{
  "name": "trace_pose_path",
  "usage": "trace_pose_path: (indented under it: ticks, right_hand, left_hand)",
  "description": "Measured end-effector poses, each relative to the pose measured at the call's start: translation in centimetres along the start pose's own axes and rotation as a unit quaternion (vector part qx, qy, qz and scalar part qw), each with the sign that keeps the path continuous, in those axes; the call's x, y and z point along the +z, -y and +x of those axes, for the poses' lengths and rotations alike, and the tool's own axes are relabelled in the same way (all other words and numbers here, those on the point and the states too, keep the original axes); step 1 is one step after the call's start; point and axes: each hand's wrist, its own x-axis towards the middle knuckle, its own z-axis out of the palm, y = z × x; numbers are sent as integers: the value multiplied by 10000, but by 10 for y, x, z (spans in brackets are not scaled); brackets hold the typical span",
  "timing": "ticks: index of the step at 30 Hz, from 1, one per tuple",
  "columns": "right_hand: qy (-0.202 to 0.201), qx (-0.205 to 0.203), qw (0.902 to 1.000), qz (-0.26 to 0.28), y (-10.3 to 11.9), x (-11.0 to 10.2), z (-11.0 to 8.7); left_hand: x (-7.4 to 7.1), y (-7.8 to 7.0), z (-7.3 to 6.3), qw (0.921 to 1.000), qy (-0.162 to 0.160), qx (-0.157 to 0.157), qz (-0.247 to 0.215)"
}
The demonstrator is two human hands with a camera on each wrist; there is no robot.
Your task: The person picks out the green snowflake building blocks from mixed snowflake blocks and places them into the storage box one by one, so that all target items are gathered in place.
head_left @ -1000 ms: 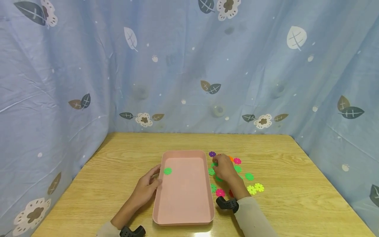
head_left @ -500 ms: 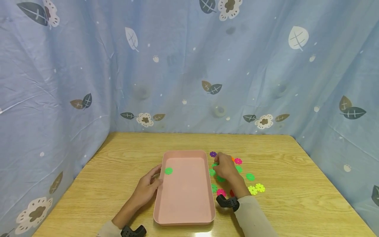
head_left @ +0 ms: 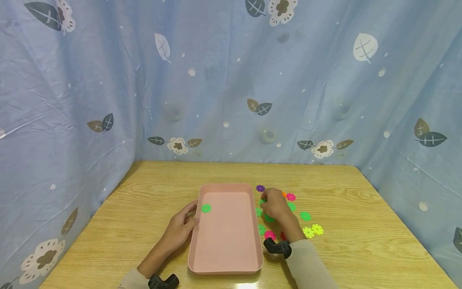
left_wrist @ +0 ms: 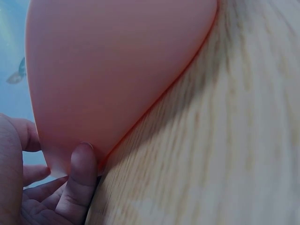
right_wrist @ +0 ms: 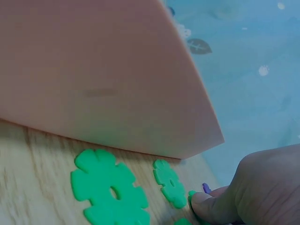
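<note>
The shallow pink tray (head_left: 226, 237) lies on the table, one green snowflake building disc (head_left: 206, 208) inside it near the left wall. At that wall my left hand (head_left: 178, 228) holds the tray. The left wrist view shows its thumb (left_wrist: 82, 173) on the outer wall and its fingers at the rim. My right hand (head_left: 276, 204) is beyond the tray's right wall, fingers curled down. Its thumb tip (right_wrist: 202, 198) presses a green disc (right_wrist: 191, 194), which is mostly hidden; the other fingertips are out of sight.
Several green discs (head_left: 305, 216) lie right of the tray, with a purple one (head_left: 260, 188), pink ones (head_left: 270, 235), a red one (head_left: 283, 236), an orange one (head_left: 283, 194) and two yellow ones (head_left: 317, 229). A patterned blue curtain (head_left: 231, 80) surrounds the wooden table (head_left: 166, 176).
Little has moved. My right hand's fingers shift slightly over the green discs, and a green disc by the tray sits slightly nearer to me. My left hand stays at the tray.
</note>
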Motion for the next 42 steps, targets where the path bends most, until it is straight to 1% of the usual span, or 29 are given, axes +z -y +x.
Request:
trace_pose_path:
  ticks: [4, 9, 17, 21, 24, 27, 31, 37, 42]
  right_hand:
    - [101, 40, 9999, -56, 0, 1, 0]
    - [119, 88, 9998, -122, 1, 1, 0]
    - [6, -25, 9998, -176, 1, 1, -3]
    - [34, 29, 10000, 42, 4, -4, -2]
    - [152, 80, 9995, 269, 7, -10, -1]
    - [129, 70, 9994, 306, 10, -16, -1]
    - [-49, -56, 9990, 431, 18, -20, 1]
    - [-318, -565, 9950, 763, 38, -17, 4]
    - [-341, -533, 9927, 1030, 56, -10, 7]
  left_hand:
    - [-1, 0, -1, 10000, 28, 24, -3]
    - [1, 1, 1, 9999, 119, 77, -90]
    - [3, 0, 2, 9999, 40, 73, -118]
    - [2, 0, 1, 9999, 16, 67, -89]
    - [1, 0, 1, 10000, 5, 61, -66]
    - [1, 1, 0, 10000, 15, 62, -52]
    - [1, 1, 0, 10000, 48, 33, -55]
    - [0, 1, 0, 9999, 148, 16, -77]
    - [0, 1, 0, 9997, 221, 69, -60]
